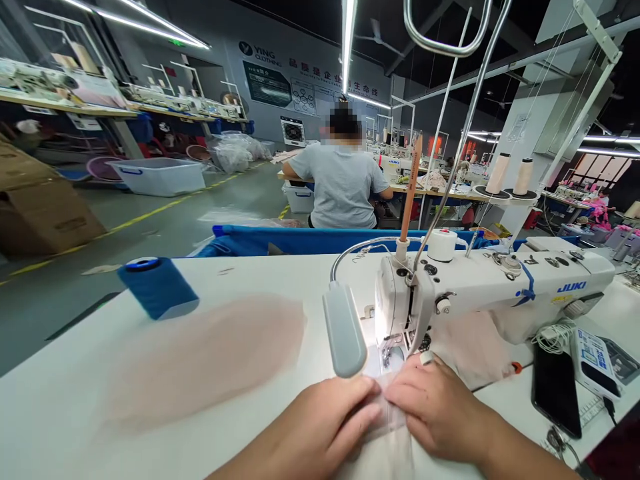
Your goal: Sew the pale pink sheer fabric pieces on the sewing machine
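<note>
Both my hands are at the needle end of a white sewing machine point(480, 287), on a pale, thin piece of fabric point(387, 433). My left hand point(337, 413) pinches the fabric between thumb and fingers just left of the presser foot point(393, 357). Close on the right, my right hand point(440, 410) has its fingers closed on the same fabric, with a pale band round one finger. The cloth hangs down toward me between the two hands. A grey lamp head point(345, 330) on a bendable neck hangs beside the needle area.
A blue thread cone point(159, 288) and a sheer pinkish fabric piece point(215, 353) lie on the left of the white table point(55, 407). To the right are a black phone point(556, 387), a white device point(595, 360) and a cable. A seated co-worker point(345, 177) is ahead, back turned.
</note>
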